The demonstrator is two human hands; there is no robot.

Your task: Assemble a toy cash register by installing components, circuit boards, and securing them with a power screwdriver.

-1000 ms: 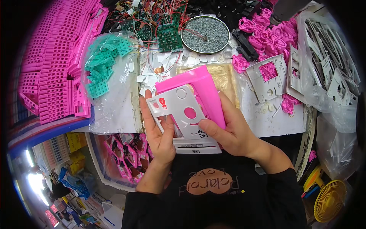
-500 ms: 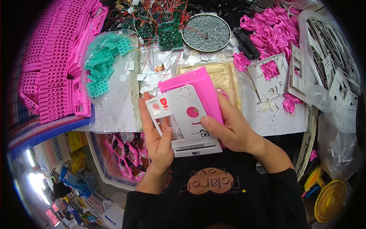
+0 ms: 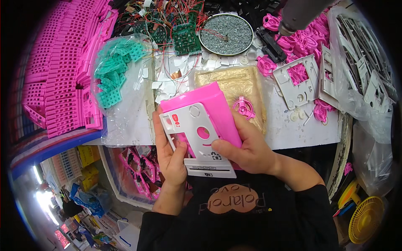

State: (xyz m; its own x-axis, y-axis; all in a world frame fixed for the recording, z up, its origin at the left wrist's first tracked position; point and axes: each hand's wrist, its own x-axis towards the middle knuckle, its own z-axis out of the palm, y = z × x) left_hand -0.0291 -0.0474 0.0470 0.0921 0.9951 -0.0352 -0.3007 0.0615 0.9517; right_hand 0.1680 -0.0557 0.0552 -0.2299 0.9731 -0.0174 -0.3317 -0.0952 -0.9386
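Observation:
My left hand (image 3: 171, 157) grips the left edge of a white plastic front panel (image 3: 202, 119), its thumb on the face beside a rectangular cutout. The panel has a round hole and small red and black printed pictures. Behind it sits a pink plastic shell (image 3: 224, 113), showing past the panel's top and right sides. My right hand (image 3: 249, 146) is wrapped round the shell's right side, its thumb pressing the panel's right edge. Fingers behind the parts are hidden. Just beyond them, a pink ring-shaped part (image 3: 244, 108) lies on a gold padded sheet (image 3: 255, 81).
Stacked pink grids (image 3: 56, 83) and a bag of teal parts (image 3: 112, 83) are at left. Wired green circuit boards (image 3: 185, 38) and a round tray of screws (image 3: 226, 19) stand at the back. A power screwdriver (image 3: 293, 21) hangs over pink rings; bagged white panels (image 3: 372, 90) lie right.
Both hands have drawn the panel and shell slightly left and nearer, tilting them. The pink ring on the gold sheet has come into fuller view. A power screwdriver now shows at top right.

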